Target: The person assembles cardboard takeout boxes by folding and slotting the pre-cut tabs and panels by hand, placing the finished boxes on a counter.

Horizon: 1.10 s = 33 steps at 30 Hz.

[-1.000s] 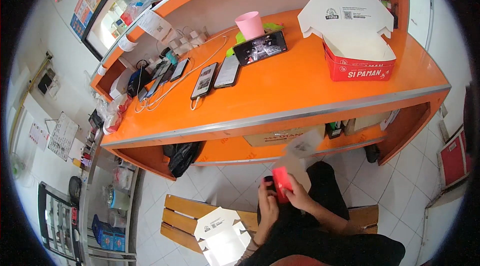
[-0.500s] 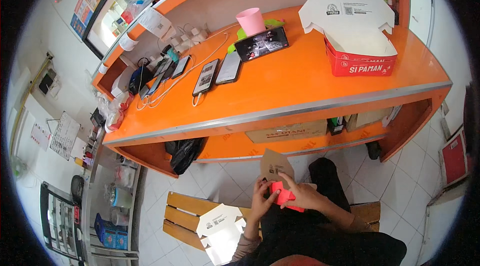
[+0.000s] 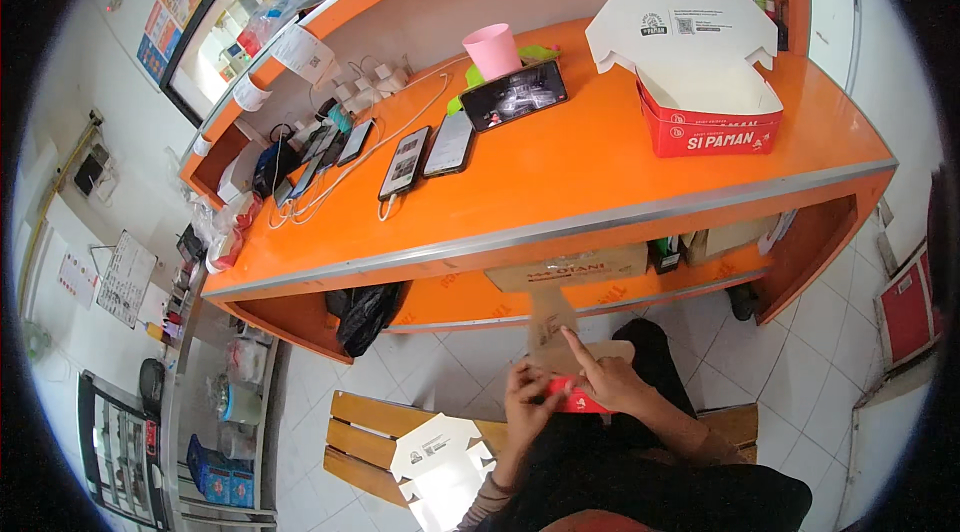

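Note:
Over my lap is a small cardboard food box (image 3: pixel 578 399), partly folded, with a red outer wall and a bare brown inside. Its tall brown flap (image 3: pixel 550 317) stands up on the far side, blurred by motion. My left hand (image 3: pixel 530 400) grips the box's left corner, fingers bent round the red wall. From the right, my right hand (image 3: pixel 608 382) holds the near side, its index finger stretched toward the flap. The fingers hide part of the box. Left of my lap, an unfolded white box blank (image 3: pixel 440 467) lies on a slatted wooden bench (image 3: pixel 365 432).
An orange counter (image 3: pixel 560 172) spans the front, its metal-trimmed edge beyond my knees. On it stand an open red-and-white box (image 3: pixel 712 132), a pink cup (image 3: pixel 492 52), a propped phone (image 3: pixel 515 95) and several phones with cables. A black bag (image 3: pixel 370 317) hangs below.
The box has turned and opened out, so a brown panel now shows on its right. My right index finger has straightened upward. The view has shifted slightly.

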Motion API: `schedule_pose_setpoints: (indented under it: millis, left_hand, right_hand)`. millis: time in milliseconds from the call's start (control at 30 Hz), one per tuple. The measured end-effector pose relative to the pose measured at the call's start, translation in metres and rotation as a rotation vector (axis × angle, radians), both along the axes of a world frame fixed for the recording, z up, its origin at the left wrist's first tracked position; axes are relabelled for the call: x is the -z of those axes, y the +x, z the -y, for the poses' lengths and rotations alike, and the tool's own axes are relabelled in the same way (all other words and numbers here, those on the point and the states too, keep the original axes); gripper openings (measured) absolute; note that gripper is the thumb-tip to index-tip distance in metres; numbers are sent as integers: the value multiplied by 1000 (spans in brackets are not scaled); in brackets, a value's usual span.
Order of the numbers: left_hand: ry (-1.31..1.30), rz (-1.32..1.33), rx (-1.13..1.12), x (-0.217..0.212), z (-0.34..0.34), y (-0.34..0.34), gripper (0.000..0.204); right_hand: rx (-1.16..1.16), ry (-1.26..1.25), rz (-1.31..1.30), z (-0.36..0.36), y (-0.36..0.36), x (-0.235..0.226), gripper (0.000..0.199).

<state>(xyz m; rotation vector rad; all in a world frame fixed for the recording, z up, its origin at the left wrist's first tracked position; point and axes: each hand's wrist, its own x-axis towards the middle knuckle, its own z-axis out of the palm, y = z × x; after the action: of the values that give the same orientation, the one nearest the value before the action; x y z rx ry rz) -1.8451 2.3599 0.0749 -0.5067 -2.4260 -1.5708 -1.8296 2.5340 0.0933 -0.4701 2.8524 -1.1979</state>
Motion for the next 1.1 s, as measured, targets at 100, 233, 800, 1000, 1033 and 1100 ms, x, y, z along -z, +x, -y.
schedule_pose_setpoints:
  millis: [100,233,800,1000,1033,1100]
  left_hand:
    - [-108,50,227,-12,-1,2,24]
    - [-300,-10,276,-27,-14,20,67]
    - [394,153,675,-128,92,-30,77]
    - [515,-40,894,-192,-77,-156,74]
    - [538,-74,938,-203,-102,-172,74]
    - [638,-71,1046,-226,-159,-170,70]
  right_hand:
    - [47,60,-82,-6,4,-18,75]
    - [49,-337,-125,4,3,-26,69]
    - [773,452,-717,-213,-59,-172,35]
    - [707,294,-747,-162,-33,-180,29]
    - [658,196,-780,-158,-31,-182,28]
    - [639,83,-811,-170,-27,-177,28]
